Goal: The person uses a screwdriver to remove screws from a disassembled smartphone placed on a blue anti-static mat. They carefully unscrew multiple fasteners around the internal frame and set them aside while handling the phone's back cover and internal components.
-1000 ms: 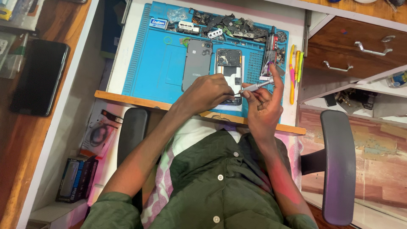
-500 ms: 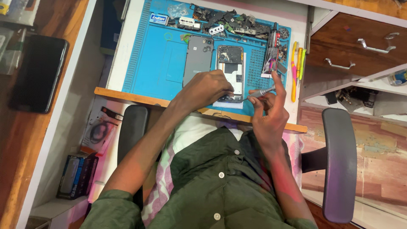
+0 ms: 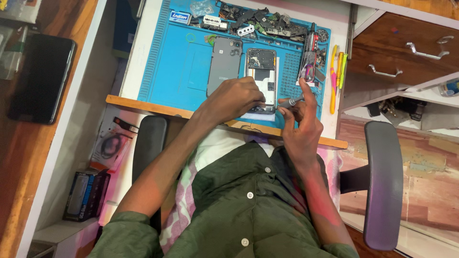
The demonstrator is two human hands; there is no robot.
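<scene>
Setting: a white worktop with a wooden front edge, carrying a blue repair mat; brown drawers stand to the right.
Opened phone: an opened smartphone lies face down on the mat, its internals exposed, near the worktop's front edge.
Back cover: a grey back cover lies just beside the opened phone, on its left.
Left hand: rests on the phone's lower end, fingers curled down onto it, holding it steady.
Right hand: its grip is clenched around a slim metal screwdriver, whose tip points at the phone's lower right corner.
Clutter: loose phone parts along the mat's far edge; yellow and pink tools at its right side.
</scene>
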